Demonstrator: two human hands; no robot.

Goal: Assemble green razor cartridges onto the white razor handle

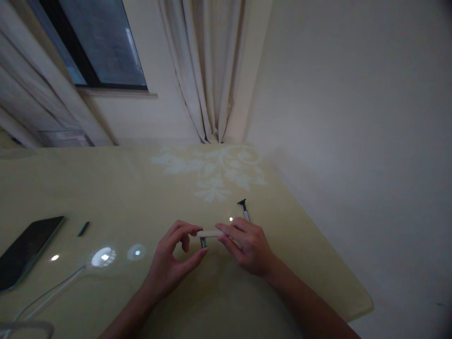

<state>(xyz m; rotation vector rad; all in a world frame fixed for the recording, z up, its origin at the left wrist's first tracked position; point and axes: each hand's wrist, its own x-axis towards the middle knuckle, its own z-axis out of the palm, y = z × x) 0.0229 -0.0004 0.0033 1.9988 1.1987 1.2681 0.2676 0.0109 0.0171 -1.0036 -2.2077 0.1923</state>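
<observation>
My left hand [173,256] pinches a small razor blade cartridge [203,241] between thumb and fingertips; it is dark with a greenish strip. Closed around one end of a slim, pale stick-like piece [211,233] is my right hand [247,245]. The pale piece's other end meets the cartridge, but I cannot tell whether they are joined. Just beyond my right hand lies a razor [244,207] with a dark head and a light handle, partly hidden by the hand. A second dark green strip, like another cartridge [84,229], rests on the table to the left.
A dark-screened tablet or phone [30,252] lies on the table [116,188] at the left. A white cable [49,293] runs near the lower left. Beyond the table stand a wall, curtains [208,66] and a window [102,42]; the right edge slants beside another wall.
</observation>
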